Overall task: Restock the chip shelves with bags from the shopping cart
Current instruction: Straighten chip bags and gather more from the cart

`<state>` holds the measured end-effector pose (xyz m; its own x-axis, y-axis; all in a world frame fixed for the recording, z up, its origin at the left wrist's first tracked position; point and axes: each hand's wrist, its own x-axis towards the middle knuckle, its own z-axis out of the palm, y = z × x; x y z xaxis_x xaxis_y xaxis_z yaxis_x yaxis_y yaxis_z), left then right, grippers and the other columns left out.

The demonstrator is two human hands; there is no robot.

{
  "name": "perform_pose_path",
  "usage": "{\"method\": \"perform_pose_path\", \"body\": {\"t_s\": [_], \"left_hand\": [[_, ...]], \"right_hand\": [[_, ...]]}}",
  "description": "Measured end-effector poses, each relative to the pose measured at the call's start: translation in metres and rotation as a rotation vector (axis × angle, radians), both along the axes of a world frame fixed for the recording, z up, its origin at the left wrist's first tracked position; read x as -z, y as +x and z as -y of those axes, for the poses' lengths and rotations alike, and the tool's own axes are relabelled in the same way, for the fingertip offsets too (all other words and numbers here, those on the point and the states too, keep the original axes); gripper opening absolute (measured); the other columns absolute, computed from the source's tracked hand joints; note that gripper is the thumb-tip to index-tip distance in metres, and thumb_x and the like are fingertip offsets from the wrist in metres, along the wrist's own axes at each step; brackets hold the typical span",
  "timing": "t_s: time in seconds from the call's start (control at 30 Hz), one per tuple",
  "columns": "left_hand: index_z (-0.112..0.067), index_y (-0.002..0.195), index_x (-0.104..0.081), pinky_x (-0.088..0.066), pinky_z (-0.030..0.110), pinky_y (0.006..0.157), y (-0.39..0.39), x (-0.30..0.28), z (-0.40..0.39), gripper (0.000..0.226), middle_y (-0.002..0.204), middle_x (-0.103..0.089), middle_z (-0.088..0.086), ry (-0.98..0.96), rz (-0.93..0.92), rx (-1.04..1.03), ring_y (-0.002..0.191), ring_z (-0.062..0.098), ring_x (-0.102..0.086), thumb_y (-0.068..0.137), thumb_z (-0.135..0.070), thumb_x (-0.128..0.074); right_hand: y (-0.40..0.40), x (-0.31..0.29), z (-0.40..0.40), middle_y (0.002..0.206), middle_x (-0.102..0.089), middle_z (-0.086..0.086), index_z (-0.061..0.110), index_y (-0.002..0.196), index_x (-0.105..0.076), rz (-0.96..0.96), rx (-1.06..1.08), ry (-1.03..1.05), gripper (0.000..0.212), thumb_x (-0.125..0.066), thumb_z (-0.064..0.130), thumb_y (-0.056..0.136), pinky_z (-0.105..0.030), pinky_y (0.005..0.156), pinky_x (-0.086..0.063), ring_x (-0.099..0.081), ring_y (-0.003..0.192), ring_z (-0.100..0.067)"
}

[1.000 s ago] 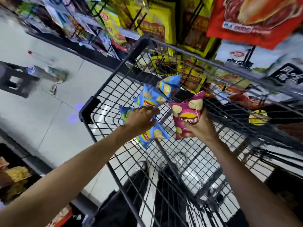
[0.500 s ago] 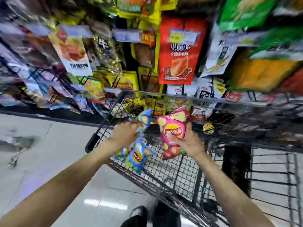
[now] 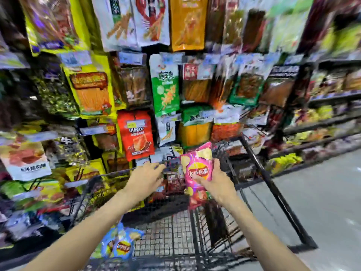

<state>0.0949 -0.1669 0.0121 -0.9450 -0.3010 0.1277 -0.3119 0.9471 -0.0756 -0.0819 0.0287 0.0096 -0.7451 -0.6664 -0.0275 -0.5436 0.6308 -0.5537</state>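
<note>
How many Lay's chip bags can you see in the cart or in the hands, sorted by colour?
Pink Lay's chip bag, held in the right hand: 1
Blue Lay's chip bags, lying in the black wire shopping cart: 2, as far as the blur allows
Total: 3

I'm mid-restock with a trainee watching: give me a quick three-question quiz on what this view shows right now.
1. True or false: the right hand holds the pink chip bag.
2. Where are the blue chip bags? A) in the left hand B) lying in the shopping cart C) on a shelf
3. Fill in: the left hand holds ____.

Key: 1 true; 2 B; 3 nothing, its fingers spread over the cart.
</note>
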Motion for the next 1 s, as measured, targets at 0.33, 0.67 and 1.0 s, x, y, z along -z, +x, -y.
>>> {"method": "perform_pose_path", "body": {"t_s": [0.33,0.67,1.0], "left_hand": [[-0.020,0.124,-0.052,-0.051,0.038,0.066,-0.155,-0.083,-0.116,0.042,0.116,-0.057,0.002,-0.056,-0.213,0.311,0.100,0.027,-0.058,0.088,-0.037,-0.066],[-0.017,0.116,-0.060,-0.054,0.035,0.058,-0.316,-0.148,-0.321,0.043,0.105,-0.063,0.004,-0.122,-0.361,0.604,0.090,0.028,-0.064,0.080,-0.032,-0.075],[-0.019,0.122,-0.056,-0.052,0.037,0.066,-0.453,-0.173,-0.472,0.041,0.113,-0.060,0.002,-0.132,-0.441,0.729,0.099,0.026,-0.062,0.086,-0.038,-0.065]], "right_hand": [[-0.089,-0.095,-0.161,0.105,-0.070,0.004,0.028,0.143,-0.019,-0.144,0.366,-0.271,0.106,-0.056,0.090,0.064,-0.046,0.078,-0.058,-0.069,0.092,-0.023],[-0.182,-0.152,-0.377,0.118,-0.066,0.002,0.020,0.147,-0.019,-0.245,0.550,-0.199,0.099,-0.062,0.075,0.076,-0.038,0.085,-0.053,-0.065,0.106,-0.026],[-0.278,-0.174,-0.534,0.114,-0.069,0.002,0.025,0.132,-0.032,-0.315,0.698,-0.214,0.086,-0.062,0.080,0.071,-0.045,0.086,-0.055,-0.068,0.102,-0.026]]}}
